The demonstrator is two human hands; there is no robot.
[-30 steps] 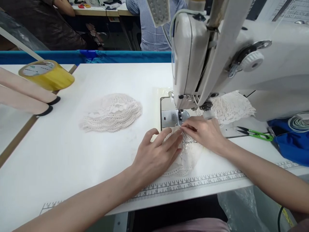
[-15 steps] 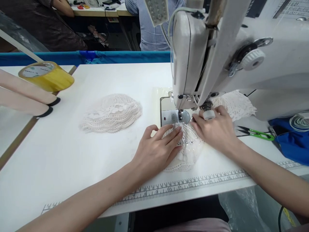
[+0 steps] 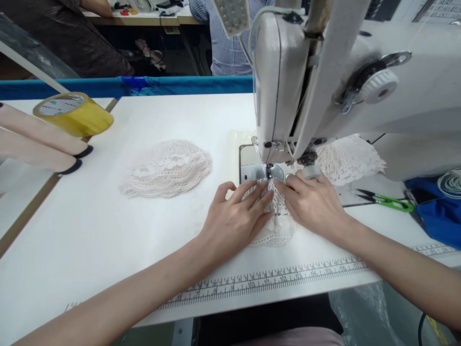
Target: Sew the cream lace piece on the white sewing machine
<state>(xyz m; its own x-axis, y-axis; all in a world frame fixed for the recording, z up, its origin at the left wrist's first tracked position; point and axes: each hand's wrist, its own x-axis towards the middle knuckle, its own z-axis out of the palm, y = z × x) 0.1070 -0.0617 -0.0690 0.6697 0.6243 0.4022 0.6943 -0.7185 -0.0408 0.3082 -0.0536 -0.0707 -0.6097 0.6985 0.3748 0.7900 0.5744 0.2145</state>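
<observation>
A white lace piece (image 3: 275, 235) lies under the sewing machine's needle area, its far end gathered close to the presser foot (image 3: 269, 171). My left hand (image 3: 237, 211) rests on the left side of this lace, fingers stretched out and slightly spread. From the right, my right hand (image 3: 311, 197) lays its extended fingers on the lace's other side, close to the needle. The fingertips hide part of the lace. Left of the machine sits a stack of similar lace pieces (image 3: 167, 168). More lace (image 3: 349, 158) lies behind my right hand, under the machine arm.
The sewing machine head (image 3: 277, 86) rises just beyond my hands. Green-handled thread snips (image 3: 391, 203) and blue cloth (image 3: 439, 221) lie at right. Yellow tape (image 3: 77, 117) stands at left beside two pale rolls (image 3: 39, 149). A printed ruler (image 3: 252, 284) runs along the front edge.
My right hand has moved left and down from beside the presser foot onto the lace. The lace's near edge has shifted slightly away from me. My left hand stays nearly in place.
</observation>
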